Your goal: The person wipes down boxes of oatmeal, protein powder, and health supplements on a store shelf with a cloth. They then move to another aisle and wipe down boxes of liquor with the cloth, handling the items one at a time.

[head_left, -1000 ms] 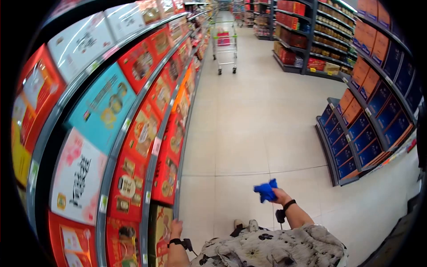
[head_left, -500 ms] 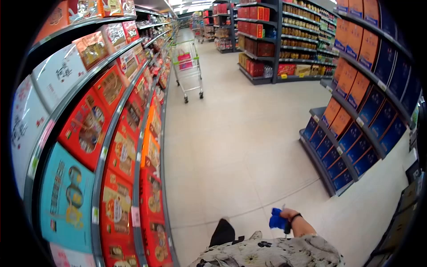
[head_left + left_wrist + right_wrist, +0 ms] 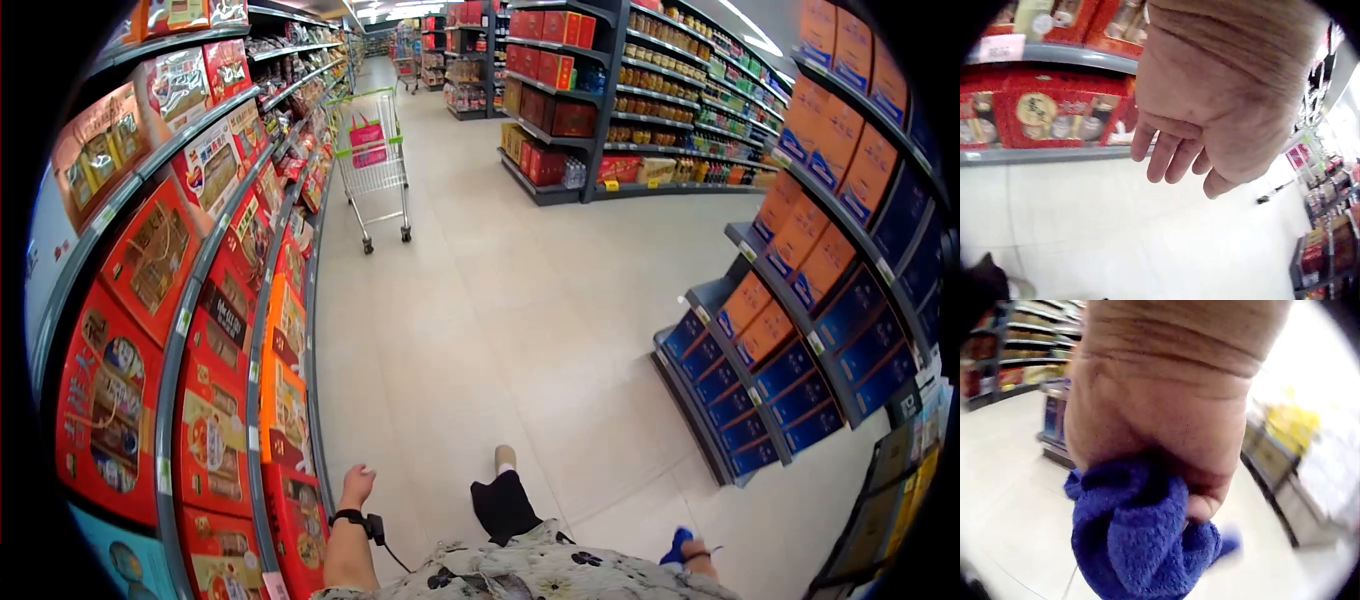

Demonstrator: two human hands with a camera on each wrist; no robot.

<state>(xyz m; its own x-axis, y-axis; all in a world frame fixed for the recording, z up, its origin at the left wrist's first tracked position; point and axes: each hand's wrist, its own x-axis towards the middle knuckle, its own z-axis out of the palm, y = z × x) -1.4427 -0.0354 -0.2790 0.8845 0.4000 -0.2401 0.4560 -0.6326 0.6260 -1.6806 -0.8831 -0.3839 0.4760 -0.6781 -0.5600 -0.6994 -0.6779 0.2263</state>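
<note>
A bunched blue cloth (image 3: 1147, 537) with a towel-like nap is gripped in my right hand (image 3: 1166, 425), the fingers curled into its folds. In the head view that cloth (image 3: 678, 547) shows low at the right, beside my body. My left hand (image 3: 358, 484) hangs loose by the left shelves and holds nothing. Its fingers (image 3: 1174, 159) dangle slightly bent in the left wrist view, over the pale floor and in front of red gift boxes (image 3: 1054, 115) on the bottom shelf.
Shelves of red gift boxes (image 3: 215, 450) line the left side. A shopping cart (image 3: 372, 165) with a pink bag (image 3: 367, 140) stands ahead on the left. Stepped shelves of blue boxes (image 3: 800, 375) and orange boxes (image 3: 770, 310) rise at the right. Farther off are shelves of jars (image 3: 655, 85).
I have walked forward, so the cart and far shelves look nearer. My left hand swings forward into view again, while my right hand with the blue cloth has dropped back toward my side.
</note>
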